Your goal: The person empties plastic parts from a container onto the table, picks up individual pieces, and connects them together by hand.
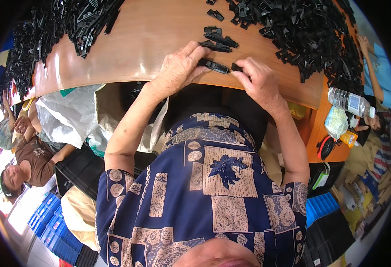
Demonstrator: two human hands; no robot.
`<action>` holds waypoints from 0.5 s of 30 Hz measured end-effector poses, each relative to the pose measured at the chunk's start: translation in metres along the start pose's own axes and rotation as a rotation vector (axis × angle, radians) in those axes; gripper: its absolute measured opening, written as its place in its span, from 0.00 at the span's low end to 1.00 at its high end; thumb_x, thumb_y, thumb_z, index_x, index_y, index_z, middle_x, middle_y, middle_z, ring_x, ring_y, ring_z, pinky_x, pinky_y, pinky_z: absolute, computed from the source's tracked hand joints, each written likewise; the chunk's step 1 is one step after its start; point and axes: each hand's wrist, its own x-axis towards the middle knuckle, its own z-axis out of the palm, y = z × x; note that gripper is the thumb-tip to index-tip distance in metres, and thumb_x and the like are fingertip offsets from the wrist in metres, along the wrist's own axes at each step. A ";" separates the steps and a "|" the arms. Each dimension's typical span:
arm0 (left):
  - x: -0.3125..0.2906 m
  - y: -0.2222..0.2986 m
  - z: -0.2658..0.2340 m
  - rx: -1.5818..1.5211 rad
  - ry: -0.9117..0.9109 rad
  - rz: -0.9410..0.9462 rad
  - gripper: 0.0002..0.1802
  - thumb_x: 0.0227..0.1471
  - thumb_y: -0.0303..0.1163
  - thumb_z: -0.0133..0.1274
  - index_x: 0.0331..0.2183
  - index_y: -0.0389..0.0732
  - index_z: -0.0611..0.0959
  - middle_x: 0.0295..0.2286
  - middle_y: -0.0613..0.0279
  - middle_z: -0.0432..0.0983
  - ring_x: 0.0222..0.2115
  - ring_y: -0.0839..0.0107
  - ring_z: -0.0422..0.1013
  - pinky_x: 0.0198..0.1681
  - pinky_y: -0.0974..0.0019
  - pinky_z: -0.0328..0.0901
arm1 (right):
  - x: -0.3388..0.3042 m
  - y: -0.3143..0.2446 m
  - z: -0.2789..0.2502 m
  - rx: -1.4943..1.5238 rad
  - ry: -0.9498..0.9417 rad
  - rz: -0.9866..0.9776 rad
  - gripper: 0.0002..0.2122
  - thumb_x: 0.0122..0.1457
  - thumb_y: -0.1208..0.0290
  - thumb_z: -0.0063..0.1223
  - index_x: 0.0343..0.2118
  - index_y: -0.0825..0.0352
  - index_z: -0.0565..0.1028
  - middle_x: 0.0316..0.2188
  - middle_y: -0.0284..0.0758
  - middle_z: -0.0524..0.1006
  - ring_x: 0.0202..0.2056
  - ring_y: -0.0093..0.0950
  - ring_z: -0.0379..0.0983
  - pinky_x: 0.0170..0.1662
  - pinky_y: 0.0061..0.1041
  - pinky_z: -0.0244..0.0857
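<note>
My left hand (177, 66) pinches a long, narrow black plastic part (216, 66) near the table's front edge. The part points to the right, toward my other hand. In the fingertips of my right hand (261, 81) is a small black plastic piece (236, 67), just beyond the long part's end; whether the two touch is hard to make out. Just past my hands lie a few similar long black parts (220, 43), close together on the tabletop. A single small black piece (215, 15) rests farther off.
Long black parts form a heap (86, 22) at the far left. A large heap of small black pieces (311, 35) covers the right side of the wooden table (133, 40). A plastic bottle (352, 101) lies at the right. Other people sit at both sides. Blue crates (55, 229) stand lower left.
</note>
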 end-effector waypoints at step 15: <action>-0.001 -0.015 0.010 -0.133 0.080 0.140 0.12 0.48 0.30 0.64 0.36 0.38 0.83 0.36 0.59 0.78 0.37 0.55 0.77 0.37 0.57 0.72 | 0.023 -0.027 0.020 -0.037 -0.175 -0.008 0.10 0.59 0.69 0.61 0.32 0.65 0.69 0.23 0.40 0.76 0.28 0.43 0.77 0.29 0.39 0.68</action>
